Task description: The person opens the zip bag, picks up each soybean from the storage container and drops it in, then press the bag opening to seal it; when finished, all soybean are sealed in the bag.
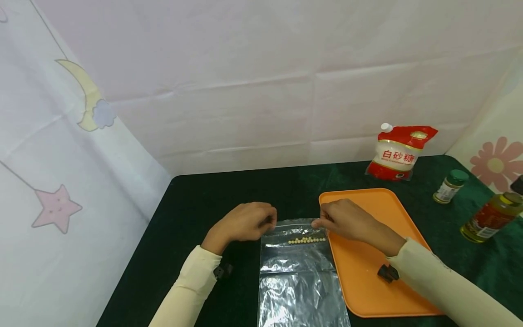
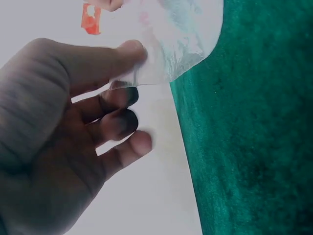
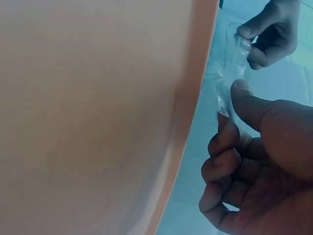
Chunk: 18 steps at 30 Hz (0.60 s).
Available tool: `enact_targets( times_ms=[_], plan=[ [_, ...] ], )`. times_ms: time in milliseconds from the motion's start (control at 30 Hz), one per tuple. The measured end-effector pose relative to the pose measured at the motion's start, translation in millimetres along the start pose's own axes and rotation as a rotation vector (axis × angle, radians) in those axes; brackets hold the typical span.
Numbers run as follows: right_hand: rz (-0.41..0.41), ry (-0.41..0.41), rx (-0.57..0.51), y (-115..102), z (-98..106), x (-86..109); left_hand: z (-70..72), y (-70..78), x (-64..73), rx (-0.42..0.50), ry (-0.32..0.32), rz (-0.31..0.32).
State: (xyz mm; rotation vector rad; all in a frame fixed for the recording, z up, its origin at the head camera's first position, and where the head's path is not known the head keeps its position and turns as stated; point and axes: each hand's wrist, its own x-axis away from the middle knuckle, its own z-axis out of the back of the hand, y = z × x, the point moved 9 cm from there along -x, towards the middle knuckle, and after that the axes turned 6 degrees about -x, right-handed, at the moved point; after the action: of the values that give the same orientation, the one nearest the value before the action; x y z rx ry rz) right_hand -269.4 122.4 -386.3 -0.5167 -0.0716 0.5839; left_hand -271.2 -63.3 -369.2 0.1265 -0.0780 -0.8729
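A clear plastic zip bag (image 1: 294,281) stretches down toward the front of the dark green table. A row of small round pale-yellow pieces (image 1: 306,240) shows near its top. My left hand (image 1: 249,221) pinches the bag's top left corner; in the left wrist view, the thumb (image 2: 131,53) presses on the plastic and the other fingers curl below. At the top right corner, my right hand (image 1: 347,220) pinches the bag between thumb and forefinger, as the right wrist view shows, with its other fingers (image 3: 220,166) curled. Both hands are at the bag's upper edge.
An orange tray (image 1: 384,290) lies right of the bag, under my right forearm. Behind it stands a red and white sugar pouch (image 1: 396,156). A green-capped jar (image 1: 449,187) and an oil bottle (image 1: 490,218) stand at the right. A printed cloth (image 1: 245,91) hangs behind the table.
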Motion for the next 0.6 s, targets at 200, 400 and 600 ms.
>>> enact_targets(
  times_ms=[200,400,600],
  plan=[
    [0.031,-0.010,-0.033,3,-2,-6.1,-3.2,-9.4,0.6,-0.029,-0.005,0.060],
    [0.016,-0.024,-0.017,8,-4,-7.5,-9.0,-18.7,-0.7,-0.019,-0.015,0.109],
    [-0.029,-0.007,0.019,13,-1,-5.9,-21.4,-30.5,-0.4,0.003,-0.062,0.170]
  ],
)
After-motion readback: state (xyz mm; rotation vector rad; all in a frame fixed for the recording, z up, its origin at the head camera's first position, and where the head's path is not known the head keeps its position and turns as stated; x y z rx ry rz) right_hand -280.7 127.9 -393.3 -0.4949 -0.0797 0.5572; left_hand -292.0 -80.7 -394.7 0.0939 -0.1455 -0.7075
